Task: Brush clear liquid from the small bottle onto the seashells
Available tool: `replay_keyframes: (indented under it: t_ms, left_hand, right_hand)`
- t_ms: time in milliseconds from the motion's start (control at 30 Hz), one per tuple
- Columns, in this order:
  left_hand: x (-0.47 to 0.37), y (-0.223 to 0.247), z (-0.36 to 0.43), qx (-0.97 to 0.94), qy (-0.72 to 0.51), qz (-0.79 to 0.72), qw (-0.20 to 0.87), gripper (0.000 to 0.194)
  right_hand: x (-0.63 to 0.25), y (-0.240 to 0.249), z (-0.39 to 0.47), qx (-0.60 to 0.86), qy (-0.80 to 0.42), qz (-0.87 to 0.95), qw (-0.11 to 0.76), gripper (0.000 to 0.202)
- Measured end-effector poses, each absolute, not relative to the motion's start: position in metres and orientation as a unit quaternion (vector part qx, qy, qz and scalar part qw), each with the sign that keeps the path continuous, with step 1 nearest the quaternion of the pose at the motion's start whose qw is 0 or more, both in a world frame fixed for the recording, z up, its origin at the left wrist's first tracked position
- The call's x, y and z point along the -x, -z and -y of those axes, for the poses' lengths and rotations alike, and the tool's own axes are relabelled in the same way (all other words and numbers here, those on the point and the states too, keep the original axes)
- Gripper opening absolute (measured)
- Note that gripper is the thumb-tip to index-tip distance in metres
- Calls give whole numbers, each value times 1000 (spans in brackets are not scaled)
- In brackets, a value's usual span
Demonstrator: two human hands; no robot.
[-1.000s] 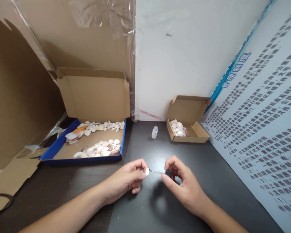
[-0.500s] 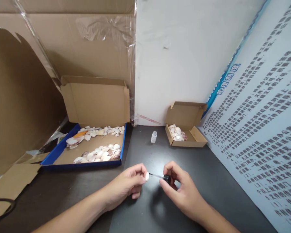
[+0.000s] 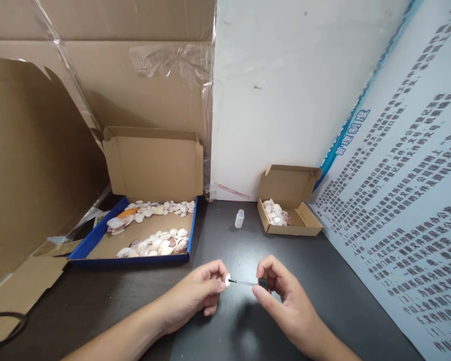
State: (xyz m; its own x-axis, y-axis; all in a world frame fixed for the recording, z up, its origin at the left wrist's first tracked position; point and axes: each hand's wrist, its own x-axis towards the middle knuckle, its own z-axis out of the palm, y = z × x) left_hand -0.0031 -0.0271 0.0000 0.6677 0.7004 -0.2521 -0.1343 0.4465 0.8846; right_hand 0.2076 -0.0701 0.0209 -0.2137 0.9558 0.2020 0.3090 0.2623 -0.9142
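Between thumb and fingertips, my left hand point(image 3: 205, 287) pinches a small white seashell point(image 3: 227, 281) above the dark tabletop. My right hand point(image 3: 283, 296) grips the black cap of a small brush applicator point(image 3: 244, 283). Its thin clear stem points left, and the dark brush tip meets the shell's face. Beyond both hands stands a little clear glass bottle point(image 3: 239, 219) with a white label, uncapped and upright.
On the left lies a blue-edged cardboard box point(image 3: 135, 258) with many shells in it, its lid raised. A smaller open cardboard box point(image 3: 293, 230) at the back right holds more shells. A printed poster point(image 3: 398, 200) borders the right side, and large cardboard point(image 3: 154, 90) rises behind.
The brush tip has shifted from the shell's upper edge onto its face. The shell is turned slightly in my left hand. The whole view has tilted up a little.
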Motion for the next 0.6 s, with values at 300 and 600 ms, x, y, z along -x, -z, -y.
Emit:
replay_keyframes:
  t_ms: [300, 600]
  left_hand:
    - [3, 3, 28, -458, -267, -308, 790, 16]
    - [1, 8, 28, -459, -276, -302, 789, 18]
  right_hand:
    - [-209, -17, 66, 489, -378, 679, 396, 13]
    - [-207, -14, 65, 480, -403, 678, 383, 15]
